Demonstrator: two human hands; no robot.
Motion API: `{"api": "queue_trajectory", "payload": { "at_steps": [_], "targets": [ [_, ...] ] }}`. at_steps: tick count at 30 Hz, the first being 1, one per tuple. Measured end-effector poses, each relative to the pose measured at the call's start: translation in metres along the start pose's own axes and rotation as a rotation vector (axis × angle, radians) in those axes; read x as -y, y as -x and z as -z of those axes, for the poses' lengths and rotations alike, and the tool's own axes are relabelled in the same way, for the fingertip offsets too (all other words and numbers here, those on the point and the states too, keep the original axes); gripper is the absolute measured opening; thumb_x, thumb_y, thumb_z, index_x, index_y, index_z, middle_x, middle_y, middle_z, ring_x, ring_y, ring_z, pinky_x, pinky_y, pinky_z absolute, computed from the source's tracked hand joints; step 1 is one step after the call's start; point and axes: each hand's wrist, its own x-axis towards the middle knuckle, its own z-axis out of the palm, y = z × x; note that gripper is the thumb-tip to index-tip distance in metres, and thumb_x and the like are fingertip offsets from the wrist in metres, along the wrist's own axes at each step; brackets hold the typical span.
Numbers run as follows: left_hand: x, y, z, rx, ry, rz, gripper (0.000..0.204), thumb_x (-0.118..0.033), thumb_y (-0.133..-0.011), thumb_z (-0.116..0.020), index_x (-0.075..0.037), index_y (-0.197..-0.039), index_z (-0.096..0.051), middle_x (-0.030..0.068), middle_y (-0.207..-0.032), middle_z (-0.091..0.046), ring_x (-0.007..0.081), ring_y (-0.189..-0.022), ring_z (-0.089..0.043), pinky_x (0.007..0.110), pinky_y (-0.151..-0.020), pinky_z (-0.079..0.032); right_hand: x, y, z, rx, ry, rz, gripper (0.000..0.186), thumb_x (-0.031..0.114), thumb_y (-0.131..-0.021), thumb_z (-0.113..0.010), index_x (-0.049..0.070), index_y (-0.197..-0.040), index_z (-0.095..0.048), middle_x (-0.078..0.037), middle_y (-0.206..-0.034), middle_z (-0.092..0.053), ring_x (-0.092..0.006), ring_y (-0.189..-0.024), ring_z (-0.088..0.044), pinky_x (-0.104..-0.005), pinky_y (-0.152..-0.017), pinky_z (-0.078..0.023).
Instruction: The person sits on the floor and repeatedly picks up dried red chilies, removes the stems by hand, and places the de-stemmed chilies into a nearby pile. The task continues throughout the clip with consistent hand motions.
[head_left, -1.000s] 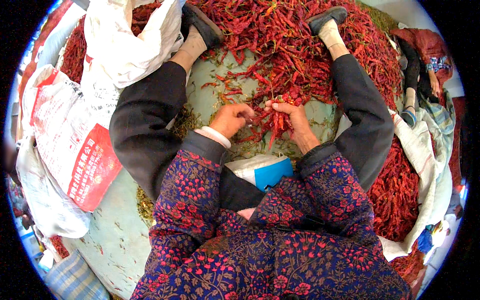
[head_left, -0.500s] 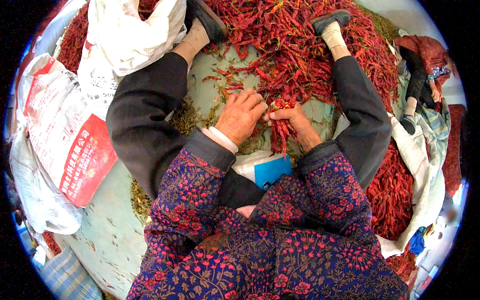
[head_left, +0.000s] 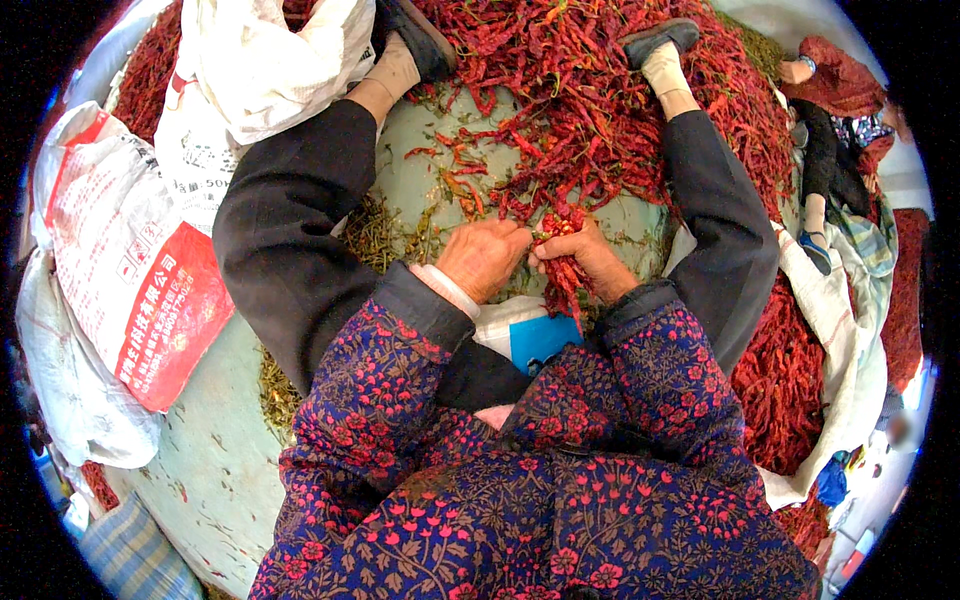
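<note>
My right hand (head_left: 585, 255) grips a bunch of dried red chillies (head_left: 562, 280), stem ends upward, in the middle of the view between my legs. Against its upper left is my left hand (head_left: 485, 258), fingers curled at the stem ends; what they pinch is too small to make out. Loose chillies (head_left: 570, 110) lie heaped beyond my hands and around my right foot. Green stems and bits (head_left: 365, 230) lie on the pale ground sheet (head_left: 200, 480) beside my left leg. Below my hands, a white and blue packet (head_left: 540, 335) is partly hidden by my clothing.
White sacks (head_left: 260, 70) lie at upper left, a red-printed one (head_left: 120, 250) below them. Another chilli pile (head_left: 775, 380) is at right, edged by pale cloth (head_left: 840, 330). Another person's leg (head_left: 818, 170) shows at upper right. A striped sack (head_left: 135, 550) is at lower left.
My left hand first moved up and right onto the bunch, then slightly down, its fingers now curled at the stem ends. The other person at upper right has shifted.
</note>
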Motion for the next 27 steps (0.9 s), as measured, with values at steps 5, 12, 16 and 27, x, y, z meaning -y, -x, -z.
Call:
{"api": "queue_trajectory", "payload": {
  "at_steps": [5,12,16,27],
  "targets": [
    [-0.008,0.008,-0.01,-0.004,0.022,0.163,0.006,-0.011,-0.076,-0.05,-0.007,-0.08,-0.053,0.0139,-0.07,-0.055,0.0338,-0.066,-0.056,0.043,-0.056,-0.044,-0.006,0.001,-0.007,-0.08,0.025,0.025,0.011,0.003,-0.064,-0.062,0.002,-0.073,-0.057,-0.008,-0.066,-0.062,-0.0154,-0.056,-0.057,-0.0265,-0.052,-0.045],
    [-0.02,0.005,-0.021,-0.1,0.061,0.333,0.009,-0.013,-0.075,-0.052,-0.003,-0.075,-0.052,0.0178,-0.069,-0.057,0.0372,-0.065,-0.056,0.045,-0.056,-0.044,-0.021,0.003,-0.009,-0.175,0.157,0.234,0.014,0.001,-0.063,-0.065,0.004,-0.076,-0.058,-0.001,-0.068,-0.06,-0.0091,-0.058,-0.054,-0.0244,-0.052,-0.043],
    [-0.022,-0.001,-0.028,-0.044,-0.031,0.486,0.01,-0.012,-0.075,-0.054,-0.002,-0.072,-0.055,0.0188,-0.067,-0.058,0.0372,-0.066,-0.058,0.045,-0.057,-0.046,-0.022,0.008,-0.015,-0.107,0.171,0.272,0.018,0.001,-0.064,-0.066,0.005,-0.08,-0.058,0.002,-0.069,-0.058,-0.0068,-0.06,-0.052,-0.0231,-0.054,-0.042],
    [0.03,0.027,0.025,0.123,-0.442,0.637,0.028,-0.012,-0.066,-0.06,-0.019,-0.093,-0.065,0.0082,-0.091,-0.058,0.0274,-0.096,-0.048,0.04,-0.074,-0.041,0.012,0.028,0.003,-0.215,-0.225,0.28,0.025,0.005,-0.071,-0.062,-0.001,-0.095,-0.056,-0.009,-0.082,-0.063,-0.016,-0.074,-0.06,-0.0277,-0.068,-0.048]
  ]
}}
